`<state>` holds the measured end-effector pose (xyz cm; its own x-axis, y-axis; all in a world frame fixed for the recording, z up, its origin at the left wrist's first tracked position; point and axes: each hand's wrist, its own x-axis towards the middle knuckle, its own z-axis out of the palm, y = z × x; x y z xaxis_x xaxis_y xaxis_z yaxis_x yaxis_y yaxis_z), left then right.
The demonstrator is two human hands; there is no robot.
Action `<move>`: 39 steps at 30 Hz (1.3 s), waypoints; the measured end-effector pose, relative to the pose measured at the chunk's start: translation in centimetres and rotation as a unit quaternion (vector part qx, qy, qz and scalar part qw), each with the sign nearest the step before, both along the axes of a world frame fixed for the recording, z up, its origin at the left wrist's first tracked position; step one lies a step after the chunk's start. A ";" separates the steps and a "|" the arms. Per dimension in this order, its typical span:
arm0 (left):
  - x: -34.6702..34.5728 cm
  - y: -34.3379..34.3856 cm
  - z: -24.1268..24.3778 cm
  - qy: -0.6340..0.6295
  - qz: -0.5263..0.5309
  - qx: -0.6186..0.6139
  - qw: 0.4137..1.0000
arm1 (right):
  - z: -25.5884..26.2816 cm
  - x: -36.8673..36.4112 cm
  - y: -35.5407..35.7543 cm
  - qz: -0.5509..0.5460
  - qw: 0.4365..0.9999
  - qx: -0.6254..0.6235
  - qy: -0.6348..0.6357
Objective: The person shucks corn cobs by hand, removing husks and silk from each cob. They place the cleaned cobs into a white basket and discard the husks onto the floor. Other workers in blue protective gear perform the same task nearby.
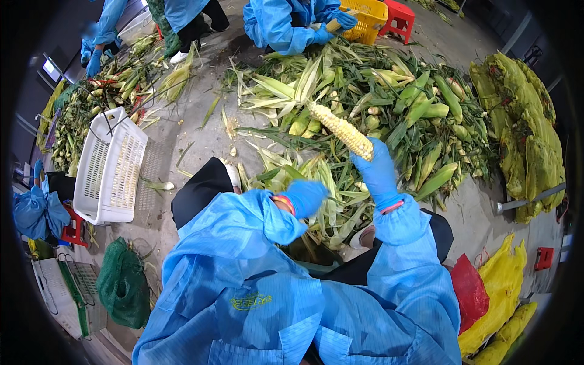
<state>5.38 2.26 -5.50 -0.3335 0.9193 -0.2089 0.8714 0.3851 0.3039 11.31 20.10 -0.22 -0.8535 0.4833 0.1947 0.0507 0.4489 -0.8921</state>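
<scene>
A corn cob with bare pale yellow kernels (342,130) slants across the middle of the view, its peeled-back husk leaves (299,86) fanned out at the far end. My right hand (375,171), in a blue glove, grips the near end of this cob. Lower and to the left, my left hand (306,197), also gloved in blue, is blurred, its fingers bent; whether anything is in them cannot be told. Loose husks (326,182) lie just beyond it, between my knees. A large heap of unhusked ears and green leaves (429,109) spreads past both hands.
A white plastic crate (107,169) stands on the floor at left, near a green mesh bag (122,283). Filled yellow mesh sacks (524,132) are stacked at right. Across the heap sits a co-worker (287,27) beside a yellow crate (367,20) and red stool (398,20).
</scene>
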 end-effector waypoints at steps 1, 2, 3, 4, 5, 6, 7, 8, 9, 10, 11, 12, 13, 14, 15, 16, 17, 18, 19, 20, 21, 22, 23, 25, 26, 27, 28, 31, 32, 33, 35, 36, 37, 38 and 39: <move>-1.2 0.7 1.8 0.068 0.094 -0.052 0.992 | 0.0 0.2 0.6 0.006 0.998 -0.065 -0.023; -2.7 0.4 3.0 0.017 0.167 0.042 0.985 | 0.3 0.4 0.7 0.006 0.995 -0.096 -0.029; -4.2 -0.3 4.3 -0.034 0.238 0.137 0.961 | 0.6 0.5 0.9 0.022 0.993 -0.111 -0.045; -5.3 -0.5 6.2 -0.108 0.307 0.197 0.925 | 0.8 0.7 1.1 0.037 0.989 -0.128 -0.060; -6.3 -0.7 7.6 -0.182 0.372 0.256 0.873 | 0.9 0.8 1.3 0.053 0.985 -0.142 -0.077; -7.0 -1.1 8.1 -0.238 0.382 0.295 0.843 | 0.8 0.9 1.4 0.074 0.986 -0.122 -0.087; -7.6 -1.4 8.4 -0.293 0.389 0.333 0.807 | 0.8 1.1 1.5 0.094 0.986 -0.102 -0.096; -7.8 -1.6 8.6 -0.347 0.393 0.369 0.767 | 0.7 1.3 1.5 0.112 0.985 -0.082 -0.105; -7.5 -1.6 8.5 -0.370 0.372 0.387 0.758 | 0.7 1.4 1.3 0.132 0.980 -0.108 -0.105; -7.1 -1.2 8.4 -0.393 0.350 0.404 0.748 | 0.9 1.7 1.0 0.152 0.974 -0.134 -0.104; -6.9 -1.1 8.4 -0.415 0.328 0.420 0.737 | 1.0 1.9 0.8 0.171 0.967 -0.160 -0.104; -6.6 -1.0 9.4 -0.472 0.359 0.397 0.701 | 0.9 1.8 0.6 0.194 0.964 -0.160 -0.085; -6.7 -1.0 9.2 -0.541 0.357 0.395 0.651 | 1.3 1.9 0.6 0.202 0.954 -0.187 -0.121; -6.9 -1.2 8.9 -0.606 0.353 0.391 0.597 | 1.9 2.1 0.5 0.209 0.941 -0.215 -0.158; -7.1 -1.3 8.7 -0.665 0.346 0.384 0.538 | 2.7 2.1 0.2 0.217 0.926 -0.240 -0.192; -7.2 -1.3 8.2 -0.711 0.312 0.393 0.492 | 2.5 2.2 0.0 0.250 0.900 -0.306 -0.185; -7.3 -1.4 7.6 -0.753 0.277 0.400 0.443 | 2.1 2.5 -0.3 0.282 0.868 -0.369 -0.177; -7.5 -1.5 6.9 -0.791 0.240 0.404 0.392 | 1.8 2.7 -0.7 0.312 0.830 -0.431 -0.167; -7.4 -1.3 6.4 -0.795 0.224 0.403 0.393 | 1.8 2.7 -1.2 0.302 0.819 -0.463 -0.154; -7.0 -0.9 5.9 -0.799 0.208 0.403 0.394 | 1.9 2.6 -1.8 0.292 0.807 -0.494 -0.141; -6.6 -0.4 5.6 -0.804 0.191 0.402 0.394 | 2.0 2.5 -2.1 0.281 0.794 -0.523 -0.129; -6.2 -0.2 5.5 -0.711 0.314 0.373 0.506 | 2.1 2.3 -2.1 0.279 0.794 -0.530 -0.107; -5.6 0.0 5.6 -0.645 0.321 0.390 0.573 | 2.1 2.0 -1.9 0.242 0.835 -0.482 -0.112; -4.0 0.3 7.2 -0.497 0.329 0.411 0.690 | 1.7 1.7 -1.4 0.165 0.903 -0.379 -0.121; -4.7 0.0 6.0 -0.530 0.335 0.385 0.678 | 1.9 1.6 -1.1 0.156 0.921 -0.328 -0.141; -4.5 0.1 6.5 -0.521 0.300 0.364 0.711 | 2.1 1.7 -1.2 0.144 0.928 -0.316 -0.135; -4.2 0.0 7.7 -0.511 0.266 0.343 0.742 | 2.3 1.7 -1.6 0.132 0.935 -0.302 -0.129; -3.2 0.3 7.5 -0.308 0.222 0.248 0.891 | 0.8 1.7 -2.4 0.083 0.952 -0.277 -0.106; -3.1 0.5 6.2 -0.359 0.230 0.258 0.867 | 0.3 1.7 -2.6 0.063 0.956 -0.268 -0.098; -2.7 0.8 6.2 -0.409 0.237 0.267 0.840 | 0.3 1.7 -2.5 0.052 0.953 -0.285 -0.093; -1.8 1.5 5.0 -0.448 0.185 0.305 0.820 | 0.3 1.6 -2.2 0.029 0.944 -0.317 -0.081; -1.4 2.2 4.2 -0.468 0.151 0.324 0.808 | 0.5 1.5 -2.2 0.033 0.943 -0.327 -0.054; -0.4 2.2 3.7 -0.380 0.097 0.299 0.870 | 0.6 1.3 -2.2 0.051 0.943 -0.328 -0.039; 0.9 2.0 3.1 -0.287 0.042 0.269 0.918 | 0.7 1.0 -2.2 0.069 0.942 -0.328 -0.024; 1.8 2.0 2.8 -0.192 -0.021 0.235 0.952 | 0.7 0.9 -2.0 0.080 0.942 -0.325 -0.007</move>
